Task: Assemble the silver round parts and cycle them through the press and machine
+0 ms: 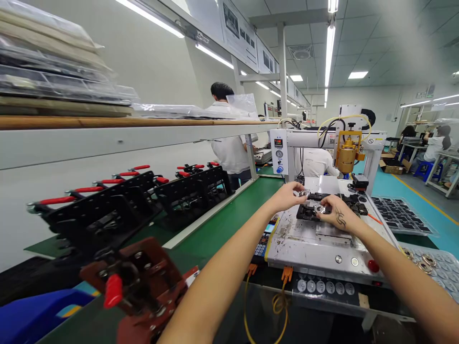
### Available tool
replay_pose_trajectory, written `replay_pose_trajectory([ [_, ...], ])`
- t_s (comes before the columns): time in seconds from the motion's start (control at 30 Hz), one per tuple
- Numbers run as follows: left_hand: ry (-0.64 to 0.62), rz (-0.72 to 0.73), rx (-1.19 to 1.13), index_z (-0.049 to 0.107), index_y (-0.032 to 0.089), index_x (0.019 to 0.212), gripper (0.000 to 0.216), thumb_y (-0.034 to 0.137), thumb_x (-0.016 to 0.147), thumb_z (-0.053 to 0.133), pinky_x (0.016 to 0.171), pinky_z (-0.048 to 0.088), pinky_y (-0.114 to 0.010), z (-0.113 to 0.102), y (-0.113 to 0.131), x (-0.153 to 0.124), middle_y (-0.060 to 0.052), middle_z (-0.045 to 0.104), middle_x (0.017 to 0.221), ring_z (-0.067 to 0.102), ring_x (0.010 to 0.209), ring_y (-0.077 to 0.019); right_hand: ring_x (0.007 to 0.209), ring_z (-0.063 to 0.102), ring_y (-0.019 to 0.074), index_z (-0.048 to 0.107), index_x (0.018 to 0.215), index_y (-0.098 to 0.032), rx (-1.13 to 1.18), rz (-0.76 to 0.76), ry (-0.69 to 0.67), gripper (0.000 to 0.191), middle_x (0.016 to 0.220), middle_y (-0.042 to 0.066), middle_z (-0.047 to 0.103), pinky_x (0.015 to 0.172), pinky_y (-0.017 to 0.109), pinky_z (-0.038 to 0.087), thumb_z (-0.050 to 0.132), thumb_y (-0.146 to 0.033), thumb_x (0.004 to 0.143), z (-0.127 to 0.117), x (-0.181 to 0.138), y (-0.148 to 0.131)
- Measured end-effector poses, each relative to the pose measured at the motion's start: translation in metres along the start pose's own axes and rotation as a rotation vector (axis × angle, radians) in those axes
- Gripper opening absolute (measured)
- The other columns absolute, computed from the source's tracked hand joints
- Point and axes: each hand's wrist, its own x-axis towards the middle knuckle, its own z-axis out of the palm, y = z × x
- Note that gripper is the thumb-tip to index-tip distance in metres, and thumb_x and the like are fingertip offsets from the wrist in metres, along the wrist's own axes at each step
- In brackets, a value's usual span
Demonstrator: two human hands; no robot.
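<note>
My left hand (287, 196) pinches a small shiny metal ring (304, 193) above the left end of a black fixture (305, 212). My right hand (339, 213) reaches in from the other side, its thumb and fingers closed around a second round metal part (320, 209) at the fixture. Whether that part is seated or lifted I cannot tell. The fixture lies on the white bed of a benchtop machine (287, 239), whose brass-coloured head (346, 155) hangs behind my hands.
Right of the machine are a tray of black parts (399, 215) and a clear tray of round parts (442, 267). Black racks with red-handled clamps (107, 205) stand left, near a reddish-brown clamp fixture (143, 282). A red button (373, 265) sits on the machine's front. Co-workers are behind.
</note>
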Motion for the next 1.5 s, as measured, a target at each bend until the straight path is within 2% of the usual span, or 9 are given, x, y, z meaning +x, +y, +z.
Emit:
replay_pose_trajectory([
  [0.33, 0.162, 0.011, -0.234, 0.067, 0.020, 0.114, 0.036, 0.034, 0.083, 0.077, 0.090, 0.056, -0.040, -0.033, 0.024, -0.101, -0.008, 0.072, 0.118, 0.066, 0.094, -0.0208, 0.081, 0.068, 0.0191, 0.077, 0.097, -0.016, -0.130, -0.028, -0.321, 0.027, 0.090, 0.002, 0.074, 0.079, 0.034, 0.055, 0.086, -0.040, 0.089, 0.032, 0.053, 0.017],
  [0.63, 0.228, 0.022, -0.285, 0.064, 0.021, 0.116, 0.035, 0.031, 0.083, 0.074, 0.088, 0.057, -0.036, -0.022, 0.037, -0.147, -0.004, 0.072, 0.101, 0.067, 0.092, -0.0196, 0.097, 0.069, 0.0305, 0.086, 0.099, -0.022, -0.187, -0.077, -0.101, 0.022, 0.096, 0.011, 0.076, 0.088, 0.039, 0.051, 0.082, -0.043, 0.092, 0.026, 0.042, 0.007],
  [0.77, 0.278, -0.036, -0.287, 0.064, 0.021, 0.117, 0.037, 0.031, 0.083, 0.073, 0.091, 0.059, -0.035, 0.001, 0.042, -0.179, -0.005, 0.074, 0.105, 0.072, 0.095, -0.0209, 0.111, 0.065, 0.0284, 0.076, 0.124, -0.023, -0.187, -0.048, 0.179, 0.031, 0.114, 0.011, 0.073, 0.099, 0.040, 0.049, 0.058, -0.043, 0.108, -0.018, -0.040, 0.021],
  [0.9, 0.264, -0.135, -0.296, 0.065, 0.022, 0.119, 0.037, 0.033, 0.085, 0.073, 0.091, 0.062, -0.036, 0.026, 0.027, -0.219, -0.005, 0.077, 0.106, 0.076, 0.093, -0.0220, 0.102, 0.063, 0.0309, 0.073, 0.106, -0.021, -0.273, 0.098, 0.446, 0.031, 0.104, 0.012, 0.070, 0.095, 0.046, 0.047, 0.058, -0.048, 0.106, -0.052, -0.167, 0.054],
  [1.0, 0.157, -0.165, -0.339, 0.065, 0.021, 0.119, 0.036, 0.031, 0.085, 0.072, 0.088, 0.063, -0.035, 0.058, 0.019, -0.229, -0.005, 0.079, 0.103, 0.077, 0.091, -0.0220, 0.096, 0.062, 0.0313, 0.068, 0.097, -0.021, -0.367, 0.191, 0.597, 0.039, 0.095, 0.008, 0.067, 0.092, 0.048, 0.046, 0.069, -0.060, 0.098, -0.050, -0.230, 0.078],
  [1.1, -0.042, -0.107, -0.390, 0.066, 0.022, 0.116, 0.033, 0.028, 0.084, 0.072, 0.089, 0.062, -0.036, 0.106, 0.018, -0.222, -0.004, 0.079, 0.101, 0.077, 0.091, -0.0218, 0.098, 0.060, 0.0323, 0.064, 0.096, -0.021, -0.370, 0.207, 0.675, 0.039, 0.095, 0.008, 0.065, 0.094, 0.050, 0.046, 0.073, -0.059, 0.097, -0.031, -0.251, 0.087],
  [1.2, -0.250, 0.015, -0.355, 0.068, 0.022, 0.114, 0.036, 0.021, 0.079, 0.076, 0.102, 0.059, -0.041, 0.162, 0.017, -0.210, -0.008, 0.079, 0.121, 0.076, 0.112, -0.0270, 0.093, 0.063, 0.0295, 0.066, 0.099, -0.021, -0.321, 0.114, 0.602, 0.021, 0.094, 0.008, 0.068, 0.090, 0.047, 0.049, 0.069, -0.042, 0.103, -0.001, -0.256, 0.075],
  [1.3, -0.331, 0.114, -0.269, 0.068, 0.022, 0.110, 0.038, 0.016, 0.075, 0.080, 0.122, 0.046, -0.051, 0.206, 0.010, -0.200, -0.016, 0.068, 0.149, 0.061, 0.142, -0.0347, 0.096, 0.072, 0.0269, 0.072, 0.106, -0.024, -0.248, -0.037, 0.330, 0.011, 0.102, 0.008, 0.077, 0.088, 0.041, 0.056, 0.062, -0.028, 0.107, 0.038, -0.265, 0.056],
  [1.5, -0.424, 0.201, -0.204, 0.066, 0.021, 0.113, 0.040, 0.014, 0.075, 0.079, 0.136, 0.026, -0.056, 0.222, -0.002, -0.210, -0.017, 0.058, 0.161, 0.045, 0.158, -0.0333, 0.110, 0.074, 0.0297, 0.069, 0.130, -0.021, -0.188, -0.068, 0.136, 0.031, 0.117, 0.013, 0.079, 0.096, 0.048, 0.059, 0.046, -0.013, 0.110, 0.078, -0.289, 0.049],
])
